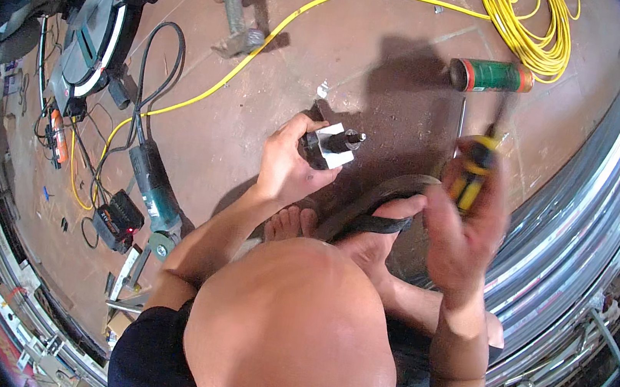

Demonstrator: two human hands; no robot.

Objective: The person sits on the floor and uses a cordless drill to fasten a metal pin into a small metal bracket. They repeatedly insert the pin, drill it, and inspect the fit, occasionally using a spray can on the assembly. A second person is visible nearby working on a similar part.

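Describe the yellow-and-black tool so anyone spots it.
Start at the coil of yellow cable, upper right. Below it lies a green cylinder; further down, the right hand grips the tool. Its yellow and black handle, held in the hand, sets it apart from that cylinder and the silvery bars.

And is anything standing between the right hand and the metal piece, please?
Nothing visible blocks it: between the right hand and the metal piece in the left hand, only floor and a sandal show, apparently lower down.
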